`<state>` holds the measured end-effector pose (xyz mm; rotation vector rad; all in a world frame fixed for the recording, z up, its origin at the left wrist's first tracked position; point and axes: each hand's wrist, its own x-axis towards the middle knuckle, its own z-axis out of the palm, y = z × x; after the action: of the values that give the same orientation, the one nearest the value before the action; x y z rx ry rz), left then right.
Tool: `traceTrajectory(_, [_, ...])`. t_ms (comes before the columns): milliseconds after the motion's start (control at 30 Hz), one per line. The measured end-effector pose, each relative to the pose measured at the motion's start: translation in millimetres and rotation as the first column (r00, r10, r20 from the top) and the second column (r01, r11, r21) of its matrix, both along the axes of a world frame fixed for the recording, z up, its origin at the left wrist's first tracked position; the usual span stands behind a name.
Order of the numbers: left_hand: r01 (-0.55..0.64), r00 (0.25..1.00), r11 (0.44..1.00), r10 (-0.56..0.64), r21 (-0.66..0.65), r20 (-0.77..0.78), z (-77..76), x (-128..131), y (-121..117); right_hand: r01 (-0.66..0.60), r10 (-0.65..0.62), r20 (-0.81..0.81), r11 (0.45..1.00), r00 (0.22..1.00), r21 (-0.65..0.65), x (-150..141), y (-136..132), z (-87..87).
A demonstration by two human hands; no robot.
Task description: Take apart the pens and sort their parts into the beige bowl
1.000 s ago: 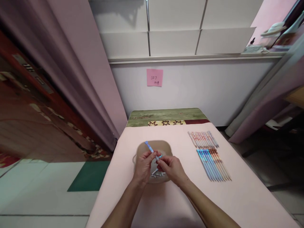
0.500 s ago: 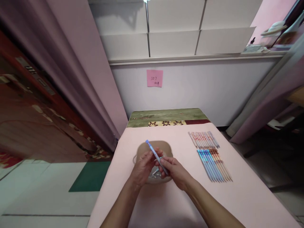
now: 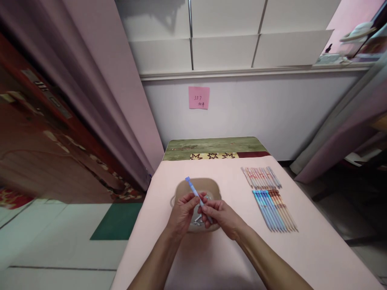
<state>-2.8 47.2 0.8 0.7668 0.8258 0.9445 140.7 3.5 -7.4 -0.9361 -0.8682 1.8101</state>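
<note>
A tablecloth (image 3: 236, 262) lies over the table (image 3: 211, 144), whose far end extends beyond it. Left of the middle stands a basin (image 3: 210, 183), with small pieces (image 3: 198, 222) in it. Over the basin, the left hand (image 3: 183, 211) and right hand (image 3: 223, 214) meet at a pen (image 3: 193, 188), slanting far end leftward between them. Right of the basin lie two groups of pens, the far row (image 3: 261, 177) just behind the near row (image 3: 275, 211). Behind the table stands a wall (image 3: 248, 104) bearing a sticky note (image 3: 199, 98); panels (image 3: 223, 52) are above. Left of the table are a curtain (image 3: 99, 80), a door (image 3: 27, 161) beyond it, and a floor mat (image 3: 117, 221).
</note>
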Motion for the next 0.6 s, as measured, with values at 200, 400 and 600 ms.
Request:
traceTrajectory(200, [-0.145, 0.984, 0.989, 0.144, -0.005, -0.11, -5.7, 5.8, 3.9, 0.216, -0.28, 0.391, 0.956, 0.877, 0.198, -0.2, 8.7, -7.4])
traceTrajectory(400, [-0.096, 0.991, 0.995, 0.094, -0.017, -0.1, -9.2, -0.2, 8.9, 0.052, -0.062, 0.235, 0.997, 0.97, 0.049, -3.4, 7.3, -6.4])
traceTrajectory(600, [-0.128, 0.991, 0.989, 0.124, -0.075, -0.056, -13.1, 2.1, 6.2, 0.219, -0.303, 0.46, 0.949, 0.835, 0.228, -2.9, 7.3, -12.9])
